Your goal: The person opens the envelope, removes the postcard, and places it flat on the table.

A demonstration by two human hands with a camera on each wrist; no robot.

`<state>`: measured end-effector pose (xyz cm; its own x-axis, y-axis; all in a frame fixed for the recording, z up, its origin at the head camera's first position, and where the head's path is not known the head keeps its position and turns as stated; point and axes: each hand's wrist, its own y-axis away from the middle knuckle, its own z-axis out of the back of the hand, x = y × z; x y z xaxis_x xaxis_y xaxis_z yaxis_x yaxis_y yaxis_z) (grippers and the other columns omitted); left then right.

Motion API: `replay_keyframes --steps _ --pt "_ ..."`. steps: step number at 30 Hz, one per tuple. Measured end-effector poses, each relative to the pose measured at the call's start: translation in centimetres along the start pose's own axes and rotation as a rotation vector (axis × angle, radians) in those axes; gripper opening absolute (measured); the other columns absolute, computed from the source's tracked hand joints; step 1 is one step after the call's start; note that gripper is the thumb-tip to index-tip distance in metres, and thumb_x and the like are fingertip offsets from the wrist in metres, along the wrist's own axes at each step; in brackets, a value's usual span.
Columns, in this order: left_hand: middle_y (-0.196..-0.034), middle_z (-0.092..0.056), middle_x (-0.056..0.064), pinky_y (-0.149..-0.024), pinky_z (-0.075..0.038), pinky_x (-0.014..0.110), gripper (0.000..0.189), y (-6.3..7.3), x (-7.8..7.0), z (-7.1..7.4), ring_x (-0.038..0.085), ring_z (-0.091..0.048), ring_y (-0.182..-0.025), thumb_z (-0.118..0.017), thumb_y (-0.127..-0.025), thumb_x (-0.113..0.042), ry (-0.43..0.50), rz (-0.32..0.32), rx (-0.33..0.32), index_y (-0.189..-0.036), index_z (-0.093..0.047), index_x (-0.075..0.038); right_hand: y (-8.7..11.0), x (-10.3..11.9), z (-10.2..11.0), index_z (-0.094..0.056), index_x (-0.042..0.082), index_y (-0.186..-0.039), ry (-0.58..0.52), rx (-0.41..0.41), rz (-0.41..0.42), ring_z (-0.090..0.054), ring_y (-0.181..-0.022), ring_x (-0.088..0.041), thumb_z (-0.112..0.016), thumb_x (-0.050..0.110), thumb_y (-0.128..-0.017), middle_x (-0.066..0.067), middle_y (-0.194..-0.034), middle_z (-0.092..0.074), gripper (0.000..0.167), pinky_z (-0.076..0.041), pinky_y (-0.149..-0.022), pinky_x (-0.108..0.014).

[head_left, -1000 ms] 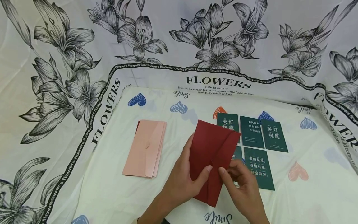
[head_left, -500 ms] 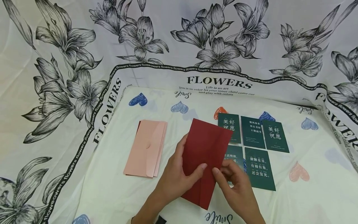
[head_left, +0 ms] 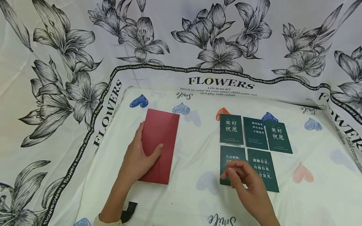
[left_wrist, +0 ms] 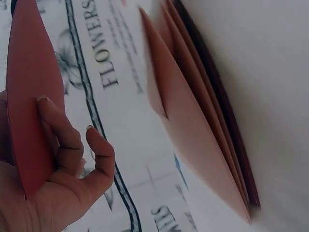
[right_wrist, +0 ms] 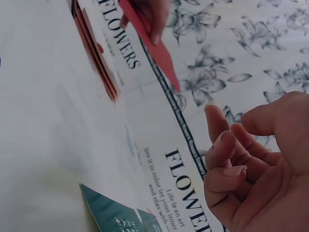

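Note:
A red envelope (head_left: 167,138) is in my left hand (head_left: 134,160), which grips its left edge with the thumb across the front. The left wrist view shows the hand holding this envelope above and apart from a stack of pink envelopes (left_wrist: 193,135), with a dark red one at the bottom. In the head view the stack is hidden behind the held envelope. My right hand (head_left: 251,186) hovers loosely curled with nothing in it, over the lower green cards. It partly covers a green card (head_left: 230,153) and another green card (head_left: 267,175) with white writing.
Behind those lie a left green card (head_left: 231,136), a middle green card (head_left: 254,138) and a right green card (head_left: 278,138). The pale cloth (head_left: 195,163) is printed with hearts. A flower-printed cloth (head_left: 158,72) rises at the back.
The left hand has carried the red envelope left, from the middle to over the pink stack. My right hand has let go of the envelope and stays near the green cards.

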<state>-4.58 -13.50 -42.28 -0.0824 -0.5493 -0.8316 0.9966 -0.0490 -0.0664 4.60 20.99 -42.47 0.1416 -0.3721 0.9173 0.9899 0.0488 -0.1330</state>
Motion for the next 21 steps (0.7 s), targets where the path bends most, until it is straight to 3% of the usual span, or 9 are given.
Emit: replay_keyframes --steps 4,8,16,18,21 --pt "-0.143 -0.055 0.016 -0.095 -0.053 0.058 0.099 -0.6 1.5 1.2 0.034 -0.061 -0.118 -0.073 -0.098 -0.044 -0.088 0.039 -0.020 -0.171 -0.011 -0.017 0.0 -0.2 0.1 -0.062 0.013 -0.127 0.002 -0.001 -0.013 -0.071 -0.082 -0.021 -0.057 0.009 -0.110 0.002 -0.095 -0.076 0.018 -0.059 -0.068 -0.031" --pt "-0.144 -0.054 0.019 -0.093 -0.053 0.058 0.100 -0.8 2.2 1.7 0.036 -0.060 -0.117 -0.071 -0.099 -0.047 -0.130 0.076 0.001 -0.171 -0.008 -0.014 0.0 -0.3 0.2 -0.062 0.013 -0.126 0.008 0.002 -0.022 -0.071 -0.084 -0.021 -0.057 0.010 -0.110 0.003 -0.095 -0.076 0.017 -0.059 -0.069 -0.032" --pt "-0.165 -0.032 0.029 -0.102 -0.050 0.067 0.102 -1.1 3.9 1.4 0.050 -0.048 -0.141 -0.070 -0.101 -0.036 -0.281 0.075 0.045 -0.168 -0.002 0.000 0.0 -0.2 0.4 -0.062 0.018 -0.126 0.043 0.024 -0.057 -0.072 -0.089 -0.021 -0.056 0.017 -0.112 0.005 -0.095 -0.076 0.015 -0.059 -0.071 -0.031" --pt "-0.164 -0.032 0.033 -0.096 -0.053 0.067 0.102 -1.1 4.2 1.2 0.053 -0.052 -0.136 -0.070 -0.101 -0.034 -0.334 0.077 0.058 -0.167 -0.002 0.004 -0.1 -0.2 0.4 -0.062 0.018 -0.126 0.048 0.031 -0.070 -0.072 -0.090 -0.022 -0.056 0.019 -0.112 0.005 -0.095 -0.075 0.015 -0.058 -0.072 -0.030" --pt "-0.155 -0.035 0.039 -0.077 -0.059 0.060 0.102 -1.1 4.5 1.1 0.054 -0.065 -0.111 -0.070 -0.101 -0.036 -0.404 0.087 0.066 -0.165 -0.004 0.009 -0.2 -0.2 0.5 -0.063 0.016 -0.126 0.063 0.034 -0.073 -0.073 -0.090 -0.022 -0.057 0.021 -0.112 0.006 -0.095 -0.075 0.016 -0.057 -0.071 -0.029"
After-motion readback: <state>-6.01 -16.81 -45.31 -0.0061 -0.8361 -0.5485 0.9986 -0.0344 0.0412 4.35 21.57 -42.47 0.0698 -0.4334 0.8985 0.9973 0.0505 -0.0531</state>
